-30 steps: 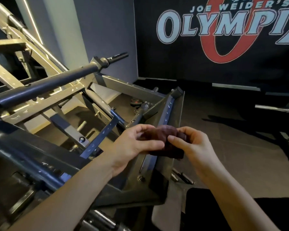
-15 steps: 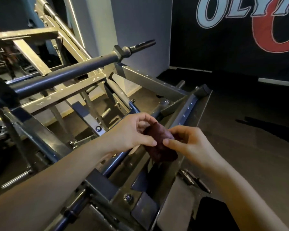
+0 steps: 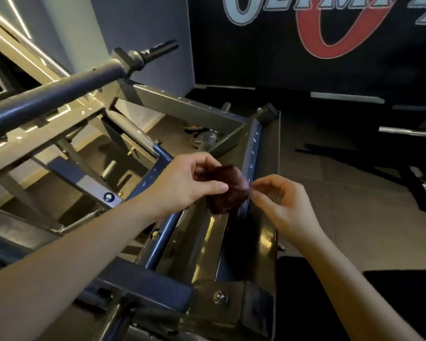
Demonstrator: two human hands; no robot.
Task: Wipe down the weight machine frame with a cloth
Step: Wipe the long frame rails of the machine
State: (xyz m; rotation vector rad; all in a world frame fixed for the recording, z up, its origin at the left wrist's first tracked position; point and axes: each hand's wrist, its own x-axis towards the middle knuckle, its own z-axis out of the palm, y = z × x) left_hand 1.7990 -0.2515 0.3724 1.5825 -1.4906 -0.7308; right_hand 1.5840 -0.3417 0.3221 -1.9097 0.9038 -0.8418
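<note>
A dark maroon cloth [image 3: 228,190], bunched up, hangs above the grey and blue rails of the weight machine frame [image 3: 202,232]. My left hand [image 3: 187,183] grips the cloth from the left, thumb across its front. My right hand [image 3: 280,203] is just to the right of the cloth, fingers curled, with its fingertips at the cloth's right edge; whether they pinch it is unclear. The cloth is not touching the frame.
A thick dark bar [image 3: 59,99] with a sleeve end [image 3: 158,49] crosses at upper left. A perforated blue rail [image 3: 252,148] runs away toward the dark banner wall [image 3: 305,45]. Rubber floor [image 3: 342,205] lies to the right, with a chrome bar [image 3: 403,131] further back.
The view has shifted closer over the frame. My right hand has loosened its hold and slid to the cloth's right edge, while the left keeps the cloth.
</note>
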